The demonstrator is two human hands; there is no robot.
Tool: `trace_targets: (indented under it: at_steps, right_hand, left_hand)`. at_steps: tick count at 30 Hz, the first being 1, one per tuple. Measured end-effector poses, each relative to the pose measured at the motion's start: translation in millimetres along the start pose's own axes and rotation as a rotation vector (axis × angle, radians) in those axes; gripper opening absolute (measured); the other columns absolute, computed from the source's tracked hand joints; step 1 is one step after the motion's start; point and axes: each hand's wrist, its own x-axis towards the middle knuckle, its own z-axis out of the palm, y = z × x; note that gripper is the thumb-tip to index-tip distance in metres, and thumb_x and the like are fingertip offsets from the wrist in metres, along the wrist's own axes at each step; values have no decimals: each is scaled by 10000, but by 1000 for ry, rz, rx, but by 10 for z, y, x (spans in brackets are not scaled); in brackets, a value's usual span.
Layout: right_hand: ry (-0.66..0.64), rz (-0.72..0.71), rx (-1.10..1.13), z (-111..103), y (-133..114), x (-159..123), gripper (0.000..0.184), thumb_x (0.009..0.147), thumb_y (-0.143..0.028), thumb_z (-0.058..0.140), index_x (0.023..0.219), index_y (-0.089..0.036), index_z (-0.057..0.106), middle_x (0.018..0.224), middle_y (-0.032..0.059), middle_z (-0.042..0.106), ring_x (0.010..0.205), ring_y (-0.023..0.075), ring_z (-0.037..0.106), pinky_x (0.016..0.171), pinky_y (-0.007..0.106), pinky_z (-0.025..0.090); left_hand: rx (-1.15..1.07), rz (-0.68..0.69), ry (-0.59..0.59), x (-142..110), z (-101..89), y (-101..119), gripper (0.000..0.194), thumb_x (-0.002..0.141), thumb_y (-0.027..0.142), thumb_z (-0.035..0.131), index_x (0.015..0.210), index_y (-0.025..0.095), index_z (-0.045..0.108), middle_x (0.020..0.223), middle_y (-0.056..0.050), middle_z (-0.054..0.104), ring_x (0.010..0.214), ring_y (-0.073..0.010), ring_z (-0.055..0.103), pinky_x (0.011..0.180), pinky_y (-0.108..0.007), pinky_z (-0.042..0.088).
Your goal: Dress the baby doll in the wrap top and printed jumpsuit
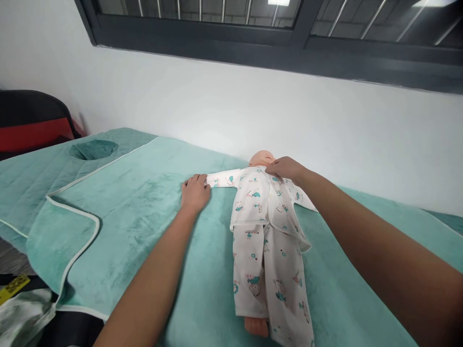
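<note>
Doll (pixel 261 158) lies in printed white pajamas (pixel 253 202).
Right hand (pixel 287 168) pinches collar (pixel 259 169); left hand (pixel 196 192) curls at cuff (pixel 209 180), its grip hidden.

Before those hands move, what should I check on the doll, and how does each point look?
1. Doll lying on the green cover: ok.
2. Left hand at the end of a sleeve: ok.
3. Right hand by the top's neckline: ok.
4. Top fastened down the front: cannot tell.
5. Both feet showing below the trousers: not ok, only one foot shows.
</note>
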Motion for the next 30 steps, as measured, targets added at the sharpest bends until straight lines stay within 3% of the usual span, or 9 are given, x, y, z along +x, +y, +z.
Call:
trace_targets:
  at_steps: [4,7,11,16,21,25,28,30]
  right_hand:
    - [-60,36,-200,51,-122,-34,115,636,-282,655,593,-212,573,629,50,605,679,224,585,573,315,414]
    - [8,-31,-346,122,-198,-103,69,661,-262,619,703,-210,599,754,74,643,746,250,604,634,347,427]
    - [66,-77,-425,189,-235,-179,145,670,-204,582,809,-195,620,835,98,654,796,253,602,657,341,429]
    - [155,-112,-294,267,-179,-222,176,674,-136,521,811,-190,618,854,64,661,775,216,589,659,317,424]
    - [236,-94,-10,327,-93,-339,225,732,-157,511,917,-168,638,974,83,657,872,219,600,805,358,463]
    - [315,-192,175,318,-56,-840,292,830,-232,506,1104,-192,597,1163,87,609,1057,225,577,928,408,464]
    - [307,-308,170,302,-8,-1524,279,887,-278,507,1154,-241,578,1224,68,583,1171,226,525,1019,439,422]
    - [279,-324,134,300,68,-2001,280,907,-311,516,1174,-255,580,1290,74,551,1241,232,485,1048,440,410]
  left_hand:
    - [-11,-9,-7,-5,-13,7,363,884,260,418,1221,251,553,1241,-75,618,1156,-262,541,999,-451,372]
    - [-20,-12,-14,-6,-16,3,371,884,259,416,1230,249,550,1243,-76,618,1164,-260,536,1005,-445,369]
    - [-36,-9,-12,-3,-21,-3,379,880,258,421,1237,242,550,1245,-79,615,1169,-264,533,1005,-451,367]
    - [-62,-6,-19,-5,-34,2,374,873,250,433,1223,219,562,1236,-85,615,1152,-274,539,995,-466,370]
    - [-76,-3,-12,-12,-25,-5,379,869,236,441,1226,215,565,1229,-98,615,1152,-294,536,990,-496,372]
    - [-116,6,33,-17,-40,-26,407,862,221,453,1254,172,553,1240,-136,591,1148,-312,532,979,-487,396]
    - [-212,43,142,-147,-110,15,400,873,229,464,1251,136,554,1277,-152,551,1185,-302,498,998,-449,399]
    - [-328,88,172,-362,-187,105,351,888,253,472,1208,152,575,1213,-127,576,1151,-272,515,986,-421,416]
